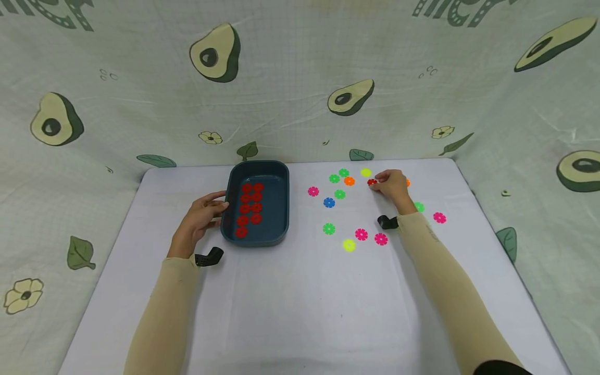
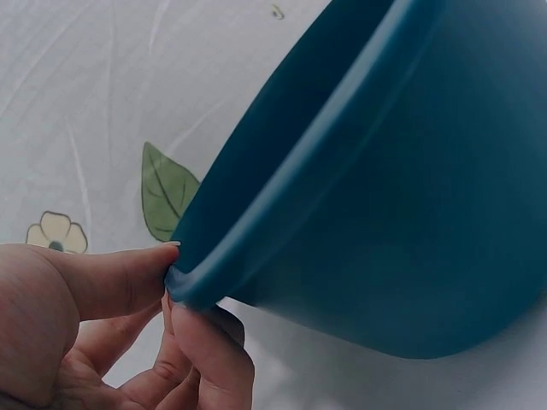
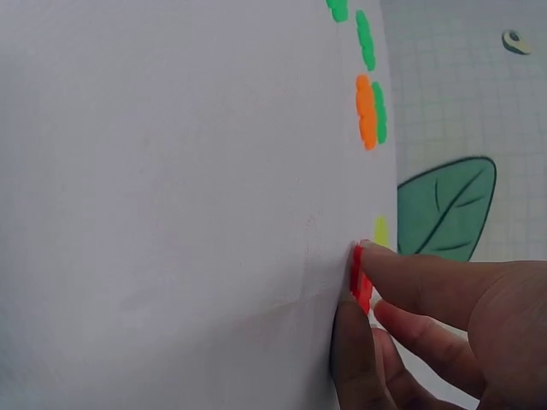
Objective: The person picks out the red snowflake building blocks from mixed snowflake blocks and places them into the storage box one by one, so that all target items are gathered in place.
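My left hand (image 1: 199, 220) pinches the left rim of a dark blue rectangular tray (image 1: 275, 208), thumb on top and fingers underneath, as the left wrist view shows. Inside the tray, several red notched discs (image 1: 256, 197) lie in two rough columns along its left side. At the back right of the table, my right hand (image 1: 395, 188) pinches a red notched disc (image 3: 359, 278) between thumb and fingers, close over the white tabletop. Just behind those fingers lies a yellow disc (image 1: 365, 172), and an orange disc (image 1: 349, 181) is to their left.
Several green discs (image 1: 339, 194), pink discs (image 1: 361, 234), a blue disc (image 1: 329, 202) and another yellow disc (image 1: 349, 245) are scattered right of the tray. An orange disc (image 1: 408, 183) is partly hidden behind my right hand. An avocado-print cloth (image 1: 281, 104) hangs behind the white table (image 1: 300, 312).
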Demonstrator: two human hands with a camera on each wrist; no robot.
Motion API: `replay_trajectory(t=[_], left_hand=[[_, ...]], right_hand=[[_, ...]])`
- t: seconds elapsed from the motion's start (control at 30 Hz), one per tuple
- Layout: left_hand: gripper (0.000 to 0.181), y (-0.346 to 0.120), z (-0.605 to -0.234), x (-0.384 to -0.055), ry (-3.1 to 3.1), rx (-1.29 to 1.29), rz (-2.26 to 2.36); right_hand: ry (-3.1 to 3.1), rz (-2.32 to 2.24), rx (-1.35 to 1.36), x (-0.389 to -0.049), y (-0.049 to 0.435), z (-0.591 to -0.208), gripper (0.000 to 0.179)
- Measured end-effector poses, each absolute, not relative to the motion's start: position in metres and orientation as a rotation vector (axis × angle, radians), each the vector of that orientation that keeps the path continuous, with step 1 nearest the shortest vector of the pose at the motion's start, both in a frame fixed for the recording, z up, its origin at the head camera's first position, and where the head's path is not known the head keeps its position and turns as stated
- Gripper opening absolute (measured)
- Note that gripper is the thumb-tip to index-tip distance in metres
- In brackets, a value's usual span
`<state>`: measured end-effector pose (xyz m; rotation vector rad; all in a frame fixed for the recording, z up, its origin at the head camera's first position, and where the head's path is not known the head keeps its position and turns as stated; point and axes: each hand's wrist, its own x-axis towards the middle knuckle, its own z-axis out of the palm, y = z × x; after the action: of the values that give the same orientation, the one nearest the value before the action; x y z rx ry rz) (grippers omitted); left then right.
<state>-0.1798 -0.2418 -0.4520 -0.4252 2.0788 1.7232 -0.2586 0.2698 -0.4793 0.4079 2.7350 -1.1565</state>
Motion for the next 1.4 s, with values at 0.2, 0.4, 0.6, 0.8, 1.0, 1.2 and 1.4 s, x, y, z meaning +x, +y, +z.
replay_trajectory(t=[0.2, 0.4, 0.6, 0.8, 1.0, 1.2, 1.4], left_hand=[[0.06, -0.241, -0.45, -0.179, 2.083, -0.432, 1.71], [0.06, -0.24, -0.449, -0.18, 2.084, -0.436, 1.705], [0.06, -0.239, -0.45, -0.181, 2.088, -0.438, 1.698], [0.059, -0.24, -0.452, -0.182, 2.09, -0.439, 1.701], [0.06, -0.241, -0.451, -0.181, 2.102, -0.424, 1.69], [0.061, -0.242, -0.452, -0.179, 2.107, -0.41, 1.695], [0.06, -0.242, -0.453, -0.18, 2.103, -0.406, 1.706]], right_hand=[[2.733, -1.113, 0.436, -0.261, 0.265, -0.482, 0.038], [2.713, -1.081, 0.408, -0.261, 0.265, -0.481, 0.036], [2.68, -1.126, 0.412, -0.257, 0.264, -0.478, 0.033], [2.61, -1.226, 0.41, -0.25, 0.26, -0.475, 0.029], [2.555, -1.304, 0.307, -0.238, 0.252, -0.469, 0.028], [2.592, -1.269, 0.172, -0.226, 0.243, -0.461, 0.025], [2.574, -1.302, 0.101, -0.216, 0.234, -0.453, 0.025]])
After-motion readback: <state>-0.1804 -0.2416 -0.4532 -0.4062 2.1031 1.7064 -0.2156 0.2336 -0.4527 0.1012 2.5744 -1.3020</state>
